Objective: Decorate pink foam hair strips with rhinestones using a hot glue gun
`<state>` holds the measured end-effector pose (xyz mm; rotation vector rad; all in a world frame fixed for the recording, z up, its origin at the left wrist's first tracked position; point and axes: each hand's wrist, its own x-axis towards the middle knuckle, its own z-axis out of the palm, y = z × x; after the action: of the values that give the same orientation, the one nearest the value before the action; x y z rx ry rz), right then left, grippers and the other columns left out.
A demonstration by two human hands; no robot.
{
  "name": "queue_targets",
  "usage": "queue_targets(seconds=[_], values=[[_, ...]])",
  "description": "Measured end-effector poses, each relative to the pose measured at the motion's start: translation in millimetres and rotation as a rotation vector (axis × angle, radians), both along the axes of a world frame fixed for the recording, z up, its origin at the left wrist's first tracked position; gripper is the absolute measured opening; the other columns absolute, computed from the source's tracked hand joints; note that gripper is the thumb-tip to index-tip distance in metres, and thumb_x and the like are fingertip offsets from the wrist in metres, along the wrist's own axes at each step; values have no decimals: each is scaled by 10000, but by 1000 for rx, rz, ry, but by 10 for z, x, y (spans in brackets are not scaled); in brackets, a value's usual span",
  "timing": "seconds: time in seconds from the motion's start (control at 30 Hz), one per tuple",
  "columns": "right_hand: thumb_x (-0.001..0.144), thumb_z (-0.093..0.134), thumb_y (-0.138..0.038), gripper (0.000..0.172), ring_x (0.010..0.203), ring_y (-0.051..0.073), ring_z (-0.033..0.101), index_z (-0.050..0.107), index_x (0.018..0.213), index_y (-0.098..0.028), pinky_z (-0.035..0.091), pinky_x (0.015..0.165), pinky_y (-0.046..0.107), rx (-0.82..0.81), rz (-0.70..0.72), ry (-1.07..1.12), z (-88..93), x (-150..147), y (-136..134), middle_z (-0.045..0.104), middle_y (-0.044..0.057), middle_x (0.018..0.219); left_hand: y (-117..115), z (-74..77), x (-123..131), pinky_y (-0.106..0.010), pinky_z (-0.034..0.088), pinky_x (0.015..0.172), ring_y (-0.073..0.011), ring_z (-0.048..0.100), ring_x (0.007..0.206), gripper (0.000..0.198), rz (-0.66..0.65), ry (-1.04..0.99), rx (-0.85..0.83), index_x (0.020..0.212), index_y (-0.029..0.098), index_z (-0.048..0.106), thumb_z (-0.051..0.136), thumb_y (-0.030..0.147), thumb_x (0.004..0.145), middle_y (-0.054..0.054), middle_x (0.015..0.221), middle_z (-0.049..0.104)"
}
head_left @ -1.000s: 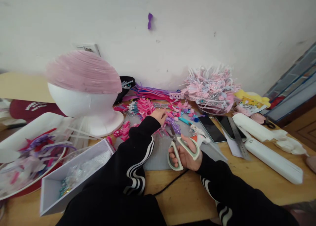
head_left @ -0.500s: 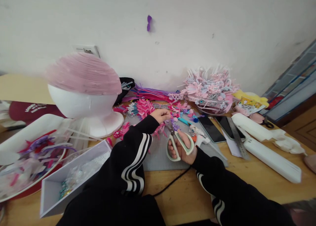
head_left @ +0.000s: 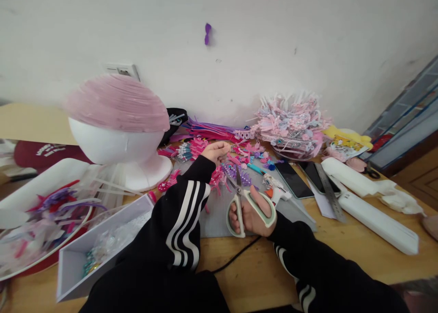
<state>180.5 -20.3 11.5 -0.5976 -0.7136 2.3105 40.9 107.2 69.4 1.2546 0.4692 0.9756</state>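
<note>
My right hand (head_left: 251,218) grips the scissors (head_left: 238,191) by both handles — presumably for control — their blades parted over the grey mat (head_left: 217,224). My left hand (head_left: 216,151) pinches beside the pink craft pieces (head_left: 196,145); on what, I can't tell.

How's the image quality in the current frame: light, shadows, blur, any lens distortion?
Head view: light soft and fairly even, with a faint shadow right of the purple piece on the wall; head view: scissors readable, the pink covering hazy along its left edge; head view: the shelf slants steeply at far right, perhaps wide-angle stretch.
</note>
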Motion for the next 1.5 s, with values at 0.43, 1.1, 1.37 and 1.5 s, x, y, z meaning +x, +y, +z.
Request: queue_targets(seconds=[0.43, 1.1, 1.37, 1.5], values=[[772, 181, -651, 627, 343, 22, 222, 430, 510, -139, 140, 300, 121, -160, -42, 107, 31, -174, 256, 345, -34, 436, -36, 13, 31, -183, 190, 414, -11, 248, 365, 262, -30, -5, -78, 598, 113, 458, 677, 255, 582, 81, 390, 286], [719, 298, -636, 521, 606, 150, 433, 508, 713, -159, 389, 561, 316, 4, -459, 96, 236, 368, 174, 470, 51, 686, -29, 115, 63, -184, 187, 309, -37, 236, 239, 311, 91, 197, -156, 418, 167, 261, 410, 165, 691, 64, 300, 239], [736, 335, -543, 406, 591, 143, 430, 492, 705, -170, 411, 556, 320, 7, -541, 103, 240, 599, 226, 469, 42, 678, -169, 138, 70, -159, 344, 357, -75, 502, 349, 205, 210, 503, -65, 556, 145, 375, 458, 177, 741, 7, 483, 565], [736, 334, -511, 382, 606, 157, 452, 496, 720, -166, 420, 574, 343, -30, -560, 90, 215, 595, 226, 480, 55, 693, -32, 2, 26, -178, 390, 382, -113, 571, 433, 216, 318, 681, 89, 559, 160, 347, 489, 186, 719, 22, 530, 563]])
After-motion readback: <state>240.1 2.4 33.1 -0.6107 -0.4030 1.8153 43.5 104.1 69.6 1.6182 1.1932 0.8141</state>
